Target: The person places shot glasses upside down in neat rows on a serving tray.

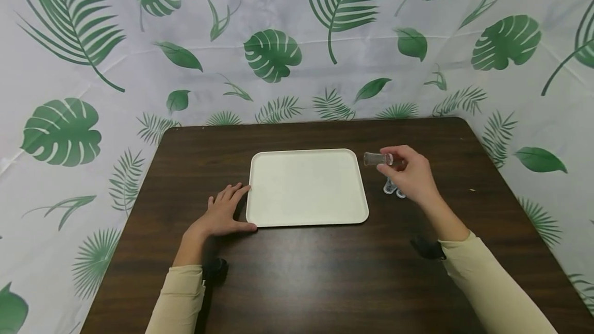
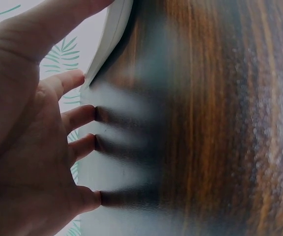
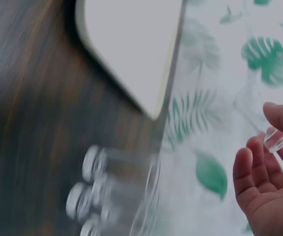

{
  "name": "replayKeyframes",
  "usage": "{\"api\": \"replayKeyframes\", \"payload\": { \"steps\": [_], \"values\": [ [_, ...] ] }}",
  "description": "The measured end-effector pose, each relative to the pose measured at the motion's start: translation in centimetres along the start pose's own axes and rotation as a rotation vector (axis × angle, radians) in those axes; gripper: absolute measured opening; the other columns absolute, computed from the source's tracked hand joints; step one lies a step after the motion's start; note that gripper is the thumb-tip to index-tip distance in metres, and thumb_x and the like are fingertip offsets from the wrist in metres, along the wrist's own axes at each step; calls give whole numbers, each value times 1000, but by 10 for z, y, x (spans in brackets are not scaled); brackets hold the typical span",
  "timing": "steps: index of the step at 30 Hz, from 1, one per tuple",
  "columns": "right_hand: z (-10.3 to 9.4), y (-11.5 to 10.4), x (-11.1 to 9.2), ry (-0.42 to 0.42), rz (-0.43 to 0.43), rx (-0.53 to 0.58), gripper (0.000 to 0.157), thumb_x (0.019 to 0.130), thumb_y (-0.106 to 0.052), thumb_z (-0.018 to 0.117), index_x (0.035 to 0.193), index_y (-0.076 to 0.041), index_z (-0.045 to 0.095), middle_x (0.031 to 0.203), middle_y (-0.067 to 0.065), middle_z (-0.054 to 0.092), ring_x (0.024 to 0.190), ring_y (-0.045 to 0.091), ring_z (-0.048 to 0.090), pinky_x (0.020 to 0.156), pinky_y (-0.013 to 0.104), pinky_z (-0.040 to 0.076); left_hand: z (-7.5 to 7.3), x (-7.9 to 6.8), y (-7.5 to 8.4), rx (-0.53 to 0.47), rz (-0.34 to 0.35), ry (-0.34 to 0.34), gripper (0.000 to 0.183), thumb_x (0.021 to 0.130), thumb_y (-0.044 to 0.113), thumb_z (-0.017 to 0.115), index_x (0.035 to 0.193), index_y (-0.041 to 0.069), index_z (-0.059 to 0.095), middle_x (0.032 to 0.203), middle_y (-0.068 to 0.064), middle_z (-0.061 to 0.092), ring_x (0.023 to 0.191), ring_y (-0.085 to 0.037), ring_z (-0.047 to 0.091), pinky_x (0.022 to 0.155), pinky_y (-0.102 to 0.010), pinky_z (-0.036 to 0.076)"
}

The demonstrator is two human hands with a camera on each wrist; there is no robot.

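Observation:
A small clear drinking glass (image 1: 377, 159) is tipped on its side in my right hand (image 1: 413, 171), which pinches one end between thumb and fingers. Its free end points left toward the white tray (image 1: 306, 187), just above the tray's right side. In the right wrist view the held glass (image 3: 274, 140) shows faintly against the pale cloth. Under my right hand, several more clear glasses (image 3: 95, 164) stand close together on the table, partly hidden in the head view. My left hand (image 1: 225, 215) has its fingers spread, with thumb and index finger touching the tray's left edge.
The dark wooden table (image 1: 306, 277) carries the tray near its middle. A white cloth (image 1: 209, 76) printed with green leaves hangs behind and beside the table. Dark wrist devices (image 1: 215, 269) sit on both forearms.

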State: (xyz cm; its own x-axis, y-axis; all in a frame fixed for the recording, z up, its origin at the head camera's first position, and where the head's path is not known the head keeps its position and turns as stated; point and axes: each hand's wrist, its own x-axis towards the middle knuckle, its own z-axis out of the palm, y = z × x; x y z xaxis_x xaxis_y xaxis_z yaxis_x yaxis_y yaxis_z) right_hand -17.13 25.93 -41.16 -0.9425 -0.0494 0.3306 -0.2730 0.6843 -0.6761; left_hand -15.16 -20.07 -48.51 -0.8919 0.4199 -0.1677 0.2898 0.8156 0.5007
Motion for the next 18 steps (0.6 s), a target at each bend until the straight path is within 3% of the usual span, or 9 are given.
{"api": "replayKeyframes", "payload": {
  "steps": [7,13,18],
  "values": [
    [50,-26,13,-124,-20,23,35,84,-8,77,117,-3,68,99,13,66,77,26,61,66,35,49,-1,-2,2,-3,-5,0,105,74,59,78,156,15,27,159,-20,21,144,-45,14,100,-78,9],
    [95,-42,20,-181,-63,62,37,82,-8,78,117,-3,68,108,10,69,87,22,63,71,36,52,-3,-4,3,-7,-10,-7,104,75,58,78,156,15,27,159,-21,20,144,-45,14,100,-78,9],
    [130,-56,23,-210,-94,89,35,80,-6,77,113,-3,68,105,9,70,86,22,65,76,38,52,-2,-3,3,-14,-10,0,104,75,58,78,156,15,28,159,-20,21,144,-45,14,100,-78,9]
  ]
}}
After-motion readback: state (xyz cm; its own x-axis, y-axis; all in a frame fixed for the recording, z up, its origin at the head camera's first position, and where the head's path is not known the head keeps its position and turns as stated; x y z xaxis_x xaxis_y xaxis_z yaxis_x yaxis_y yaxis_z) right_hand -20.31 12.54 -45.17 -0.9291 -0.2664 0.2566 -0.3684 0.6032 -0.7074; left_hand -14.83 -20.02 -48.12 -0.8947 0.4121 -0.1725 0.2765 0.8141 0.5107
